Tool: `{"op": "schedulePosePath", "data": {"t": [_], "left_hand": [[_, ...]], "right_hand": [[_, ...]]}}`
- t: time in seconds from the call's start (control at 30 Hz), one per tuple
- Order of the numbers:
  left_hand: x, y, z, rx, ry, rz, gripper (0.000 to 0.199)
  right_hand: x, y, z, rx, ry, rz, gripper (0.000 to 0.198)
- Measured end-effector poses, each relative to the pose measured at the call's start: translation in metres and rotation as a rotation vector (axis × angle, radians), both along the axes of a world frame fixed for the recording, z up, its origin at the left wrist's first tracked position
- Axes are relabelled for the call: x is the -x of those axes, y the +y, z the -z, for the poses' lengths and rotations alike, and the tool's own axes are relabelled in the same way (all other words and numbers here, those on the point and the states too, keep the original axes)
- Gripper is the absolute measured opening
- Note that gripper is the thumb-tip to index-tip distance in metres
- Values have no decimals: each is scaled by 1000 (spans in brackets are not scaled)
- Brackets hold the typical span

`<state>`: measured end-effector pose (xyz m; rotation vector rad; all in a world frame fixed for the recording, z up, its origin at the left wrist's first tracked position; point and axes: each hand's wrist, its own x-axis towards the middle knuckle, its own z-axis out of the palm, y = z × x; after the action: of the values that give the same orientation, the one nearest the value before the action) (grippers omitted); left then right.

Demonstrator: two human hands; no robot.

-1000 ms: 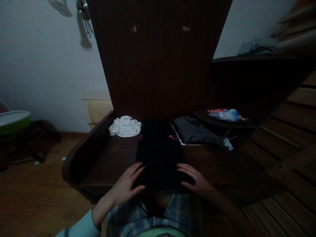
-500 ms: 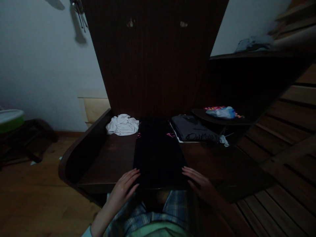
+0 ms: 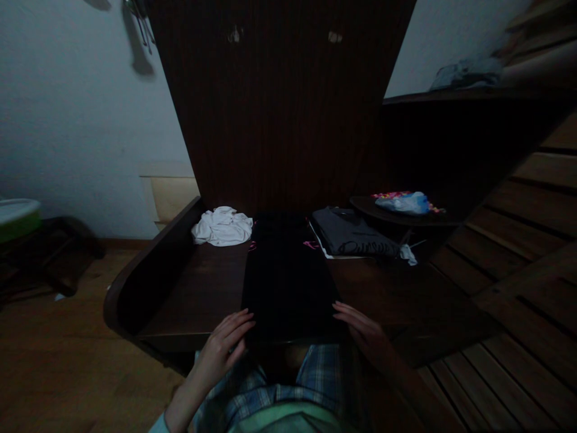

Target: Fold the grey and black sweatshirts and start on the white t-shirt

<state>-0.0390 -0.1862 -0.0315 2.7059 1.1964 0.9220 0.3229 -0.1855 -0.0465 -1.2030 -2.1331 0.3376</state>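
Note:
A black garment [image 3: 288,276] with small pink marks near its far end lies lengthwise, folded into a long strip, on the dark wooden desk [image 3: 202,288]. At its near left corner is my left hand [image 3: 225,340], closed, with fingertips over the cloth and the thumb drawn in below them. My right hand [image 3: 360,325] closes on the near right corner in the same way, its thumb mostly hidden in the shade. A crumpled white cloth [image 3: 223,227] lies left of the garment's far end. To its right sits a folded dark grey shirt [image 3: 351,231] with black lettering.
A raised wooden side [image 3: 153,258] bounds the desk on the left, and a tall dark panel [image 3: 279,108] stands behind. At right, a small rounded shelf [image 3: 396,218] holds a blue-white plastic packet [image 3: 408,203]. A green-and-white tub [image 3: 18,219] stands far left.
My thumbs have drawn in toward the fingers at the garment's near corners. The garment lies in the same place; the view has shifted slightly.

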Motion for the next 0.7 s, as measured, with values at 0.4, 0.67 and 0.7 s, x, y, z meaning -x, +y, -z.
{"op": "schedulePosePath", "data": {"t": [0.4,0.67,0.7], "left_hand": [[0,-3,1,19,-79,-41,27],[-16,-11,-15,59,84,-36,38],[-22,-11,-17,65,99,-24,41]], "right_hand": [[4,-4,-8,-49,15,-56,29],[16,-6,-11,-140,-144,-58,33],[22,-5,-13,-144,-165,-75,36]]}}
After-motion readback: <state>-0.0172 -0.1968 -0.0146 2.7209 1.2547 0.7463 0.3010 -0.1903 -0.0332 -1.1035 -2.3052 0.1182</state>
